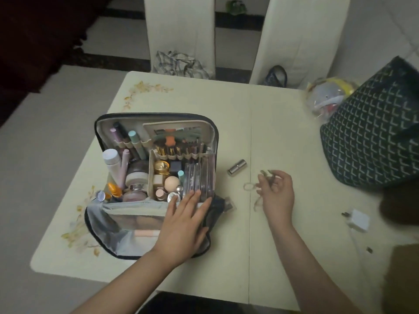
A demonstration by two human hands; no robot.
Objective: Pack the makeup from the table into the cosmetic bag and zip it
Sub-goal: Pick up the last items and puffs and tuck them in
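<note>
- Cosmetic bag (156, 123) stood open, frame centre-left; left hand (183, 220) flat, fingers straight, steadying it
- Right hand (275, 191) pinched eyelash curler (251, 186); advisable to slot it upright; lipstick tube (237, 167) remained unpacked

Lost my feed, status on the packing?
Left hand flat on open grey cosmetic bag. Right hand pinching metal eyelash curler. Silver lipstick tube loose on table. Zip undone.

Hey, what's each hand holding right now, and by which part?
The right hand pinches a pale, blurred looped tool by its upper end. The left hand holds nothing, resting flat on the open cosmetic bag.
</note>
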